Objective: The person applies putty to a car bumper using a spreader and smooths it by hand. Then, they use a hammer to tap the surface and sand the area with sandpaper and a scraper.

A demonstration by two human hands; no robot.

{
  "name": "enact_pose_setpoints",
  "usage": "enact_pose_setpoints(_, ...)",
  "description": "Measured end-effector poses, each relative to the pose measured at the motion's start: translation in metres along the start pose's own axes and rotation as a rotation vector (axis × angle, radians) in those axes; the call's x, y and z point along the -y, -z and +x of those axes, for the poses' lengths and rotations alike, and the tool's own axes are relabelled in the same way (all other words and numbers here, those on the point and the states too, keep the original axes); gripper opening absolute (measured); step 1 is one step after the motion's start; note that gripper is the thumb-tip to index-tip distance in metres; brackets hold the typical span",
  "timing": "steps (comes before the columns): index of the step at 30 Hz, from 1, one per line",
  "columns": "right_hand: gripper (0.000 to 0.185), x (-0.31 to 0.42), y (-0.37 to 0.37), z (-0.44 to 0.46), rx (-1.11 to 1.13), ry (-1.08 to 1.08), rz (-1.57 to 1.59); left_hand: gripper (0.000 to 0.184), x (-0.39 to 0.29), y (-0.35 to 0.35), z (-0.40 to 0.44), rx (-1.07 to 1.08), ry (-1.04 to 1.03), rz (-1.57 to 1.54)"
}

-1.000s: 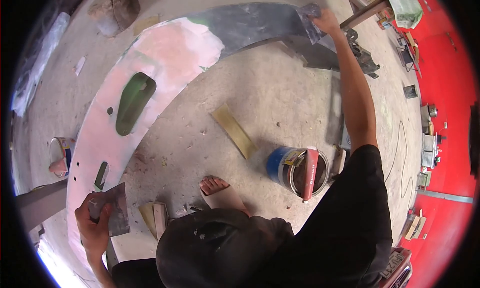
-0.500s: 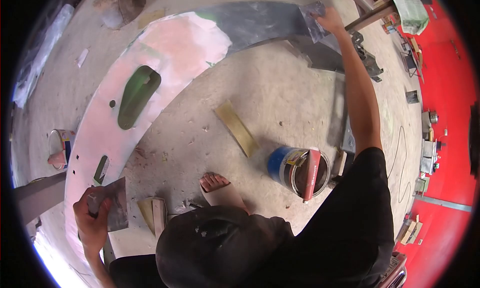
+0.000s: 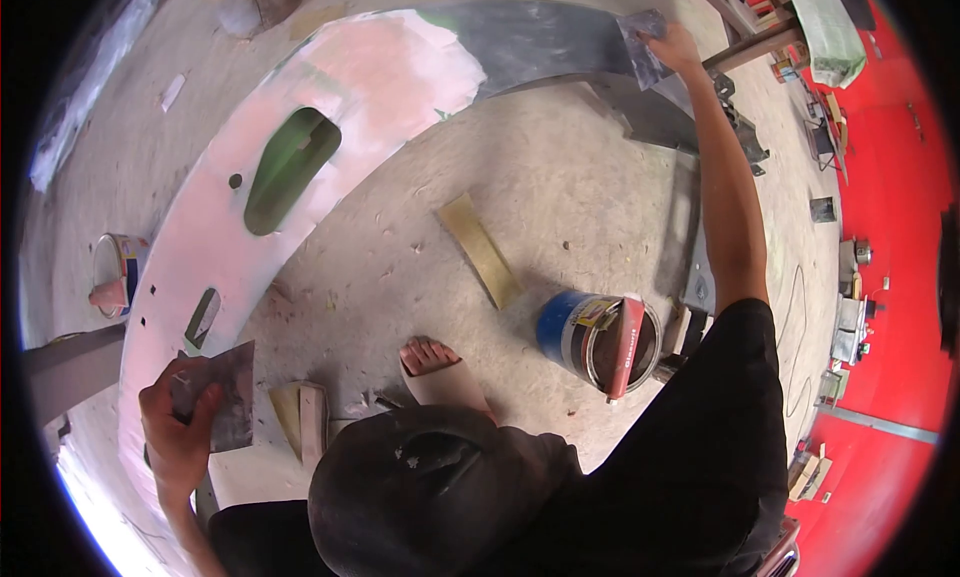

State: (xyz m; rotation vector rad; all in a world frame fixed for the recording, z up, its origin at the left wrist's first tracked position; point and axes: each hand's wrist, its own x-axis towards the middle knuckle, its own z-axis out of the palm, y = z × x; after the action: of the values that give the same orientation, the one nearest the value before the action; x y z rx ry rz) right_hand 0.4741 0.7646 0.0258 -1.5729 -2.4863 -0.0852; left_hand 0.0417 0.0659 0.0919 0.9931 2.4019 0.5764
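A long curved car bumper (image 3: 215, 237) arches across the left and top, pinkish-white over most of its length and dark grey at the far right end. My left hand (image 3: 178, 427), at the lower left, pinches a dark grey sheet of sandpaper (image 3: 232, 402) between thumb and fingers, beside the bumper's near end. With the arm stretched out, my right hand (image 3: 675, 47) grips another grey sheet of sandpaper (image 3: 643, 49) against the grey far end of the bumper. Whether the left sheet touches the bumper I cannot tell.
An open paint can (image 3: 565, 332) stands on the concrete floor, a red-handled tool (image 3: 626, 347) across its top. A tan strip (image 3: 478, 252) lies inside the curve, near my bare-toed foot (image 3: 430, 357). Another can (image 3: 118, 267) stands left; a grey beam (image 3: 80, 377) meets the bumper.
The whole view has shifted slightly, so the bumper's far part and my right hand appear further right. My left hand sits a little further from the bumper's small slot. Both sheets remain held.
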Motion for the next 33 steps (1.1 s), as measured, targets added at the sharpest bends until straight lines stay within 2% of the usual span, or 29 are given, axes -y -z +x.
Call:
enact_pose_setpoints(1,0.044,0.003,0.002,-0.003,-0.004,0.015,-0.020,0.035,0.002,0.000,-0.001,-0.007,0.023,-0.009)
enact_pose_setpoints(4,0.047,0.013,0.005,-0.013,-0.080,0.028,-0.064,0.034,0.005,0.000,-0.003,-0.029,-0.095,-0.019)
enact_pose_setpoints(7,0.057,-0.034,0.008,0.001,-0.155,0.024,-0.196,0.031,0.000,0.011,-0.011,-0.045,-0.056,0.041)
enact_pose_setpoints(8,0.061,-0.019,0.046,-0.018,-0.214,-0.158,-0.039,0.029,0.005,0.021,-0.013,0.011,-0.038,-0.095)
enact_pose_setpoints(9,0.062,-0.044,0.058,-0.008,-0.447,-0.287,0.219,0.028,0.014,0.034,-0.014,0.066,-0.022,-0.234)
enact_pose_setpoints(10,0.053,-0.008,0.102,-0.032,-0.509,-0.407,0.476,0.026,0.023,0.044,-0.015,0.120,-0.008,-0.376)
enact_pose_setpoints(11,0.040,-0.020,0.126,-0.029,-0.461,-0.289,0.710,0.023,0.034,0.049,-0.021,0.005,-0.013,-0.384)
enact_pose_setpoints(12,0.064,0.044,0.162,-0.060,-0.411,-0.203,0.856,0.022,0.053,0.058,-0.023,-0.064,-0.046,-0.279)
enact_pose_setpoints(13,0.047,0.046,0.177,-0.048,-0.247,-0.187,1.245,0.024,0.060,0.062,-0.025,-0.125,-0.036,-0.272)
enact_pose_setpoints(14,0.034,0.096,0.190,-0.058,-0.170,-0.067,1.499,0.027,0.065,0.067,-0.024,-0.188,-0.027,-0.262)
enact_pose_setpoints(15,0.028,0.135,0.205,-0.062,-0.108,-0.176,1.590,0.032,0.067,0.074,-0.021,-0.165,-0.040,-0.253)
enact_pose_setpoints(16,0.025,0.185,0.215,-0.069,-0.109,-0.166,1.608,0.038,0.065,0.081,-0.015,-0.143,-0.056,-0.245)
enact_pose_setpoints(17,0.030,0.249,0.201,-0.089,0.186,0.230,1.796,0.040,0.050,0.082,-0.013,-0.182,-0.109,-0.212)
enact_pose_setpoints(18,0.037,0.312,0.187,-0.108,0.573,0.584,1.907,0.039,0.028,0.075,-0.015,-0.197,-0.165,-0.288)
enact_pose_setpoints(19,0.036,0.363,0.180,-0.136,0.791,0.664,1.983,0.038,0.005,0.069,-0.015,-0.208,-0.221,-0.363)
enact_pose_setpoints(20,0.036,0.414,0.173,-0.164,1.024,0.722,2.026,0.035,-0.007,0.060,-0.016,-0.194,-0.278,-0.549)
enact_pose_setpoints(23,0.037,0.495,0.180,-0.237,1.345,0.541,1.811,0.040,0.007,0.046,-0.022,-0.192,-0.503,-0.433)
enact_pose_setpoints(25,0.038,0.533,0.169,-0.274,1.309,0.448,1.833,0.030,0.010,0.043,-0.033,-0.318,-0.578,-0.408)
enact_pose_setpoints(26,0.034,0.544,0.177,-0.301,1.233,0.439,1.701,0.023,0.014,0.033,-0.033,-0.449,-0.657,-0.480)
enact_pose_setpoints(29,0.027,0.567,0.187,-0.351,0.987,0.323,1.245,0.014,0.026,0.035,-0.059,-0.304,-0.470,-0.799)
enact_pose_setpoints(31,0.025,0.577,0.184,-0.372,0.778,0.271,1.183,0.022,0.042,0.041,-0.082,-0.203,-0.360,-0.816)
enact_pose_setpoints(33,0.025,0.591,0.188,-0.400,0.530,0.150,1.271,0.034,0.084,0.016,-0.099,-0.223,-0.418,-0.851)
